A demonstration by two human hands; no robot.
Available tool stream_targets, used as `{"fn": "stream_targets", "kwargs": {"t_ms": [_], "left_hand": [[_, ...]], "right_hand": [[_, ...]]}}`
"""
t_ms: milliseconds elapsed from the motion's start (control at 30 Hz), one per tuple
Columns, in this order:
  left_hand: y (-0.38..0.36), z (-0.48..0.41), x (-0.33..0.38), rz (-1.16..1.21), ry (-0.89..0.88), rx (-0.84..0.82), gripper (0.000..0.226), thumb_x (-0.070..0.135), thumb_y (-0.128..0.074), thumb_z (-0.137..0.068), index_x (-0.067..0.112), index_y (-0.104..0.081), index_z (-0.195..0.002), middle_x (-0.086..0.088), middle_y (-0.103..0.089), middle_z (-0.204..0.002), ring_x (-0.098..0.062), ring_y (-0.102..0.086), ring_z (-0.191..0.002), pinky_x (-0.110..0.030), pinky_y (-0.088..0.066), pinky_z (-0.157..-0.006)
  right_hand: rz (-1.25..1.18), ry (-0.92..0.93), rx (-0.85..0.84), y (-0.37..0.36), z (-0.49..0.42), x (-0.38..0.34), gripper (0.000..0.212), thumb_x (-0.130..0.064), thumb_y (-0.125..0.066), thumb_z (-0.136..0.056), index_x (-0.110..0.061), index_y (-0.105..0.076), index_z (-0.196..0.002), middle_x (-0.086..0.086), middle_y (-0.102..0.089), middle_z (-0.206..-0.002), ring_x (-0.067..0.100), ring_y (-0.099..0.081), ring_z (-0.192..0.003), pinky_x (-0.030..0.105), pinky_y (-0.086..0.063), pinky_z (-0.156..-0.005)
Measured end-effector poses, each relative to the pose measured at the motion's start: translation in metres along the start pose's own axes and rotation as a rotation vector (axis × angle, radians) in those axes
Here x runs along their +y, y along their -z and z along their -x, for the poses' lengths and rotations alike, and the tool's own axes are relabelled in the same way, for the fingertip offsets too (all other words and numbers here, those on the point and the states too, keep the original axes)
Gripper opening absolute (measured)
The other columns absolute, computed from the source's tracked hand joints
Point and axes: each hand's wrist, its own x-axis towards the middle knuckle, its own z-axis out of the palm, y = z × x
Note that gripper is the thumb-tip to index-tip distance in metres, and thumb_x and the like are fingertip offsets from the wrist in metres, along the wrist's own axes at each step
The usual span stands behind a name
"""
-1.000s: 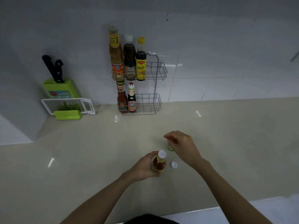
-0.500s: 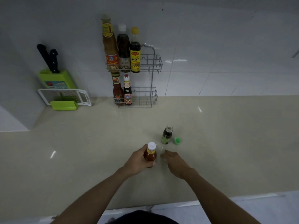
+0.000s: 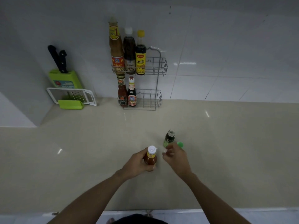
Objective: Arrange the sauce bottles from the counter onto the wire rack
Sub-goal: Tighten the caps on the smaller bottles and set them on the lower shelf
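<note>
Tall bottle (image 3: 116,46) label — "1"

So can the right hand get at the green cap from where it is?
Probably yes. The right hand sits just in front of the green cap, which lies on the counter beside the dark bottle. Nothing stands between them, though the fingers seem to pinch something small.

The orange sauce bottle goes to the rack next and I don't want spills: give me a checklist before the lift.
1. Left hand wrapped around the orange sauce bottle: ok.
2. Bottle upright on the counter: ok.
3. White cap seated on it: cannot tell; the right hand holds something small and white.
4. Free space in the wire rack, right side of both tiers: ok.
5. Dark bottle capped: not ok; its green cap lies beside it.
</note>
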Motion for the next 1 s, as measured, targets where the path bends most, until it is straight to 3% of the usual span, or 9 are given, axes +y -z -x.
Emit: {"fn": "stream_targets", "kwargs": {"t_ms": [67, 133, 267, 433, 533, 700, 867, 1000], "left_hand": [[0.0, 0.0, 0.0, 0.0, -0.01, 0.016, 0.055, 0.029, -0.079, -0.063, 0.056, -0.054, -0.105, 0.029, -0.063, -0.091, 0.009, -0.058, -0.084, -0.004, -0.042, -0.073], [0.0, 0.002, -0.002, 0.0, -0.025, 0.042, 0.052, 0.033, -0.08, -0.062, 0.055, -0.056, -0.102, 0.025, -0.065, -0.094, 0.006, -0.06, -0.087, -0.007, -0.043, -0.074], [0.0, 0.004, -0.003, 0.042, -0.036, 0.103, 0.044, 0.034, -0.079, -0.061, 0.039, -0.061, -0.1, 0.008, -0.067, -0.097, -0.006, -0.063, -0.09, -0.023, -0.049, -0.08], [0.012, 0.0, 0.011, 0.114, -0.033, 0.163, 0.044, 0.034, -0.078, -0.055, 0.042, -0.062, -0.096, 0.01, -0.066, -0.093, -0.004, -0.061, -0.087, -0.02, -0.048, -0.079], [0.025, -0.005, 0.021, 0.122, -0.031, 0.128, 0.042, 0.036, -0.079, -0.058, 0.039, -0.064, -0.096, 0.006, -0.068, -0.096, -0.013, -0.063, -0.092, -0.023, -0.049, -0.079], [0.058, -0.015, 0.05, 0.168, -0.083, 0.057, 0.044, 0.031, -0.081, -0.065, 0.035, -0.065, -0.105, 0.006, -0.07, -0.106, -0.017, -0.063, -0.104, -0.034, -0.051, -0.092], [0.081, -0.016, 0.078, 0.246, -0.152, 0.012, 0.046, 0.026, -0.08, -0.068, 0.037, -0.063, -0.11, 0.014, -0.068, -0.11, -0.004, -0.062, -0.103, -0.021, -0.053, -0.08], [0.089, -0.01, 0.091, 0.303, -0.181, -0.037, 0.045, 0.017, -0.077, -0.073, 0.033, -0.062, -0.112, 0.014, -0.068, -0.099, -0.005, -0.064, -0.096, -0.018, -0.051, -0.077]], "right_hand": [[-0.259, 0.043, 0.045, 0.006, -0.007, -0.031, 0.02, -0.008, -0.071, -0.08, -0.02, -0.06, -0.092, -0.003, -0.068, -0.086, 0.004, -0.066, -0.078, 0.013, -0.049, -0.069], [-0.372, 0.149, -0.009, 0.015, -0.011, -0.058, 0.019, -0.012, -0.069, -0.085, -0.023, -0.067, -0.1, -0.009, -0.069, -0.093, 0.003, -0.066, -0.083, 0.009, -0.046, -0.072], [-0.425, 0.239, -0.144, 0.021, -0.01, -0.078, 0.013, -0.014, -0.07, -0.085, -0.021, -0.073, -0.096, -0.01, -0.072, -0.101, 0.008, -0.068, -0.09, 0.015, -0.051, -0.078], [-0.492, 0.234, -0.22, 0.018, -0.01, -0.082, 0.016, -0.012, -0.073, -0.083, -0.02, -0.074, -0.097, -0.008, -0.073, -0.105, 0.01, -0.068, -0.1, 0.02, -0.053, -0.082], [-0.507, 0.262, -0.239, 0.024, -0.022, -0.095, 0.016, -0.01, -0.073, -0.082, -0.017, -0.074, -0.097, -0.005, -0.074, -0.107, 0.012, -0.068, -0.102, 0.023, -0.053, -0.087], [-0.498, 0.322, -0.337, 0.049, -0.046, -0.134, 0.021, -0.011, -0.071, -0.084, -0.012, -0.071, -0.105, 0.0, -0.073, -0.11, 0.017, -0.067, -0.104, 0.029, -0.052, -0.093], [-0.457, 0.341, -0.54, 0.081, -0.069, -0.169, 0.028, -0.012, -0.065, -0.089, -0.012, -0.067, -0.117, 0.006, -0.069, -0.118, 0.021, -0.064, -0.11, 0.035, -0.053, -0.095], [-0.379, 0.338, -0.665, 0.1, -0.086, -0.189, 0.026, -0.01, -0.064, -0.089, -0.012, -0.065, -0.115, 0.009, -0.068, -0.117, 0.02, -0.065, -0.109, 0.033, -0.054, -0.093]]}}
